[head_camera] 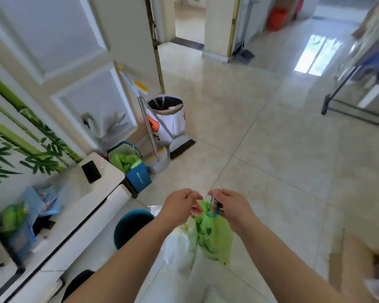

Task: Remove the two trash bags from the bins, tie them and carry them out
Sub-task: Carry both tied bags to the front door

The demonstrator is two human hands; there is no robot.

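Note:
A green trash bag [214, 235] hangs in front of me at lower centre, with a white trash bag [179, 246] hanging beside it on the left. My right hand [230, 206] pinches the green bag's blue drawstring [212, 207] at the bag's neck. My left hand [181, 206] has its fingers curled at the bags' top, close to the right hand; what it grips is hidden. A round teal bin [129, 226] stands on the floor just left of the bags, with no liner visible in it.
A white cabinet [79, 206] with a black phone [91, 171] runs along the left. Beyond it stand a blue box [138, 178] of green bags, a dustpan and broom [160, 141], and a white bin [169, 119]. A doorway opens ahead. A black rack [346, 101] stands right.

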